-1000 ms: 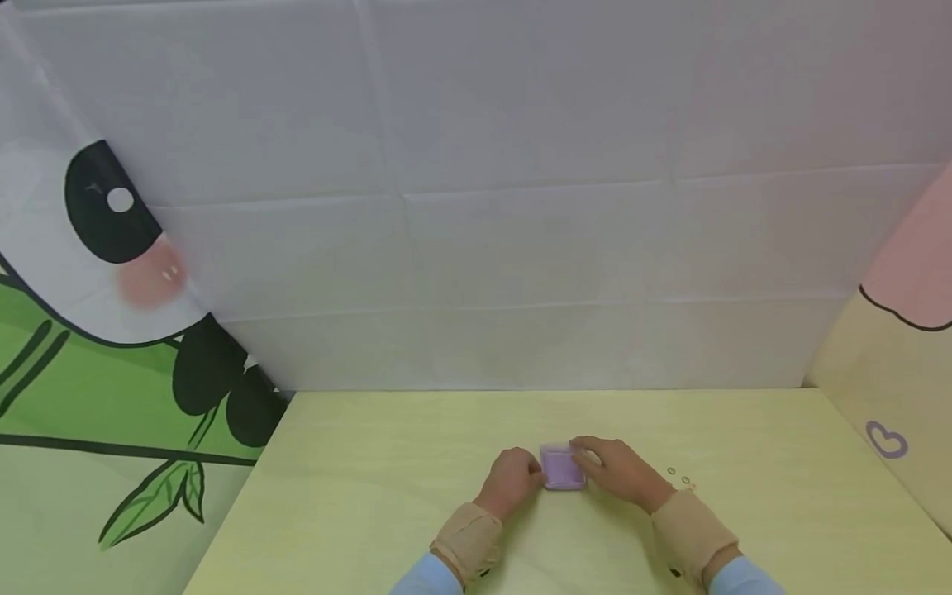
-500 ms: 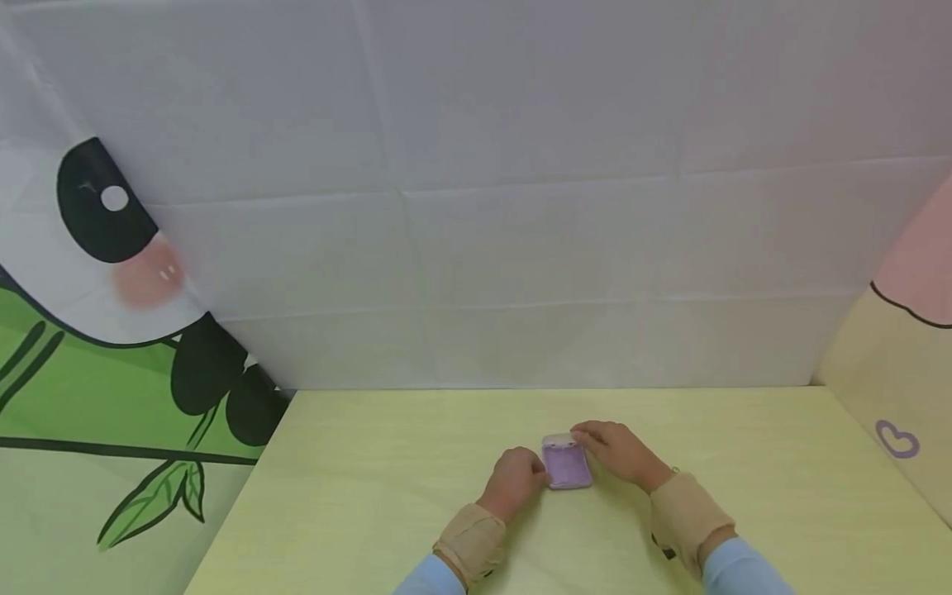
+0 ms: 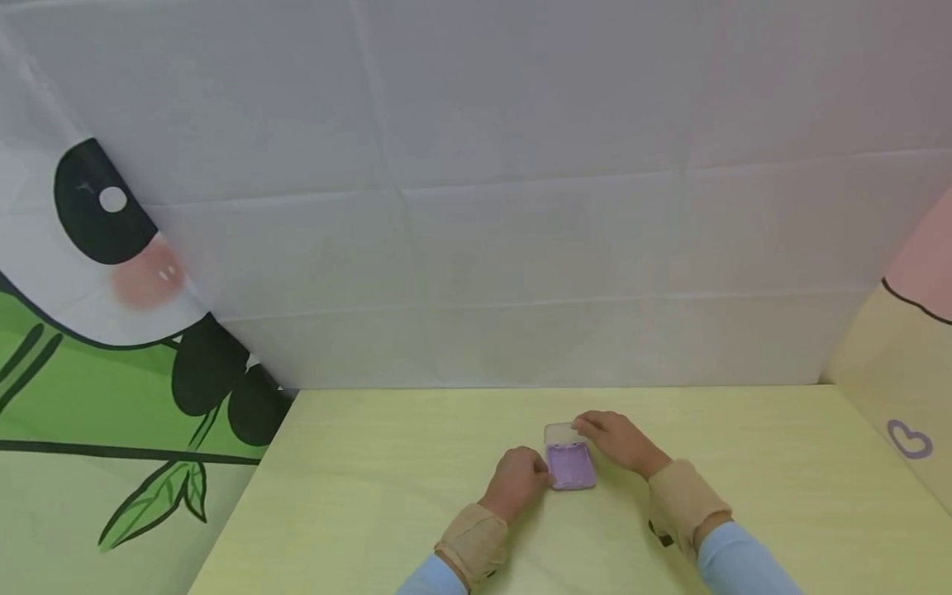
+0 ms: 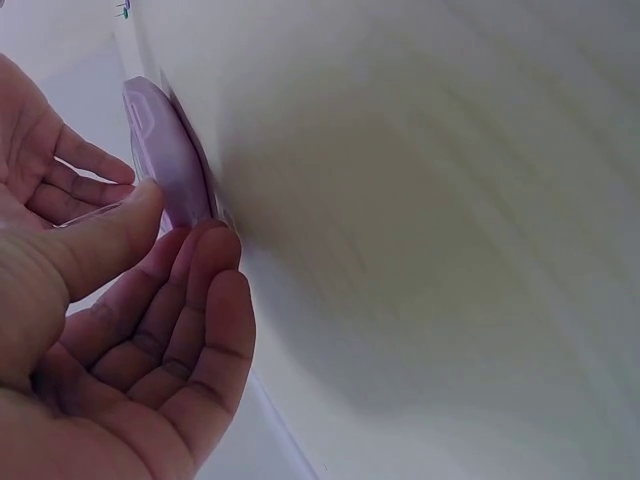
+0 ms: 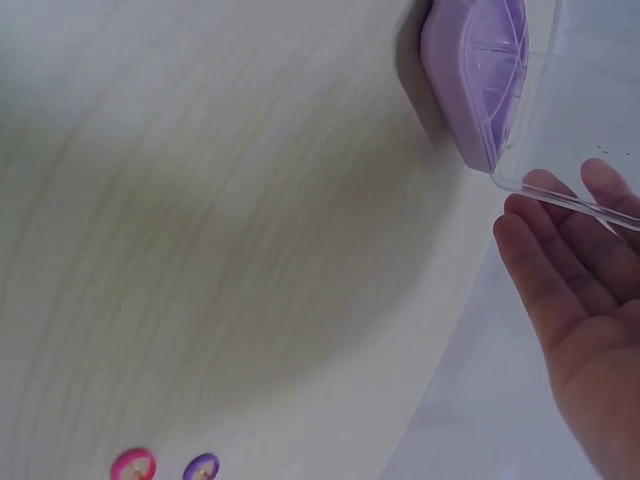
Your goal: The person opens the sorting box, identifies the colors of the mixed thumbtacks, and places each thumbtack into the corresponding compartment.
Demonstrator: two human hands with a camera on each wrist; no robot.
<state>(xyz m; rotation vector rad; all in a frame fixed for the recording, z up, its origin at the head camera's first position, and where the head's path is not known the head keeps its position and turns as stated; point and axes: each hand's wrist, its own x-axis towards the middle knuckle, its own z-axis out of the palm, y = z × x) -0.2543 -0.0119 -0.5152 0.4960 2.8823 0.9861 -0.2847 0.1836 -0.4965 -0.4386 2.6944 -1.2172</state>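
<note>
Box (image 3: 571, 468), smooth lilac plastic: left hand (image 3: 516, 479) pinches it, right hand (image 3: 616, 440) its transparent far lid (image 3: 559, 433); right wrist view adds two rings (image 5: 119, 464).

Left wrist view: near end of purple case (image 4: 172, 150) hidden behind left fingers (image 4: 230, 315). Green item (image 4: 125, 13) beyond fingertips, too small to identify. Right wrist view: clear lid (image 5: 590, 110), above right fingers (image 5: 540, 275), runs out of frame. Pink ring (image 5: 119, 465), well down-left of fingers, clipped by bottom edge; centre unclear.
</note>
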